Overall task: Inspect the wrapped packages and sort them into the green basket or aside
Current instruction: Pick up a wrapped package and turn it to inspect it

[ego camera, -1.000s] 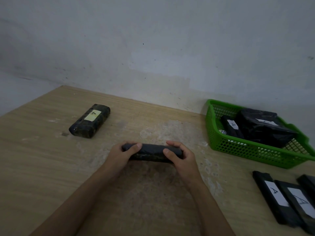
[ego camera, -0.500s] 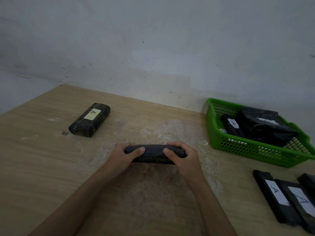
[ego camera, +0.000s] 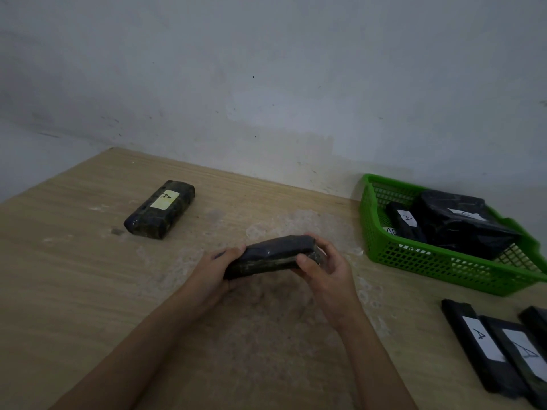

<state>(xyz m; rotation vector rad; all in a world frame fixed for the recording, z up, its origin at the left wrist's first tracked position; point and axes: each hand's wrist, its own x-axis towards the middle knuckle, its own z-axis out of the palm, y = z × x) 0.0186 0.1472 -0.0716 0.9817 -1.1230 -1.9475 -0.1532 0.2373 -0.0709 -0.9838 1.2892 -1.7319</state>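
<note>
A dark wrapped package (ego camera: 273,255) is held above the middle of the wooden table, tilted with its right end higher. My left hand (ego camera: 214,269) grips its left end and my right hand (ego camera: 324,269) grips its right end, thumb on the near side. No label shows on the faces turned toward me. The green basket (ego camera: 444,264) stands at the right and holds a large black package (ego camera: 461,229) and a smaller labelled one (ego camera: 407,223). Another dark package with a yellowish label (ego camera: 161,208) lies at the far left.
Three flat black packages, two with white labels (ego camera: 485,344), lie side by side at the table's near right corner. A pale wall runs close behind the table's far edge. The worn table surface (ego camera: 88,291) spreads out left of my arms.
Both hands have lifted the package a little and turned it, raising its right end so its near side face shows. The camera has shifted slightly.
</note>
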